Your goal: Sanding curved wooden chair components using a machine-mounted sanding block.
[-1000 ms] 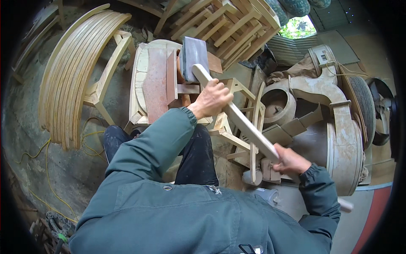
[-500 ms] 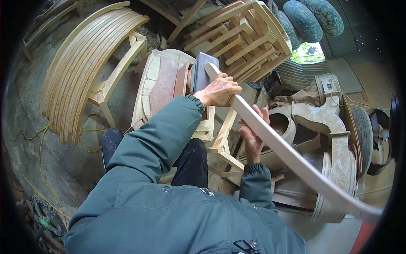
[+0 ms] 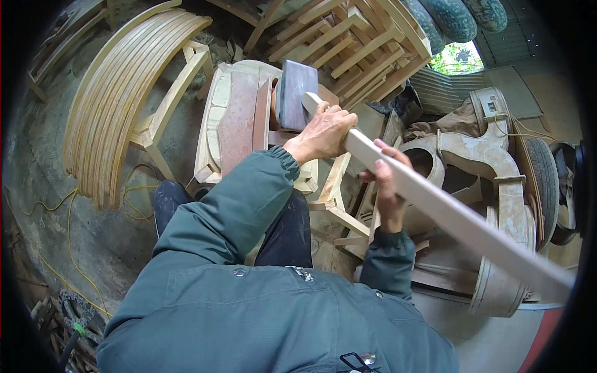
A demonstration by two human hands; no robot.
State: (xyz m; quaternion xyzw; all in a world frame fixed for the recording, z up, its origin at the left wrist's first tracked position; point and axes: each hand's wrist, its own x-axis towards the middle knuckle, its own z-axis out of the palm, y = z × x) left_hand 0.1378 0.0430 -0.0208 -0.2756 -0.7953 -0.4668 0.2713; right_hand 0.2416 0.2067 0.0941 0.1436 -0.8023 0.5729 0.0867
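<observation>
Gripping a long pale stick (image 3: 448, 211) in the left hand (image 3: 322, 127), with a tight fist near one end. Poking up a bit past that hand, in front of a grey pad (image 3: 298, 84), but can't tell if touching it. Curling the right hand (image 3: 387, 180) around the stick farther down; can't tell how tight. Running on past the right hand, down and to the right. Far left of the left hand, can see a stack of bent wood (image 3: 127, 99)
</observation>
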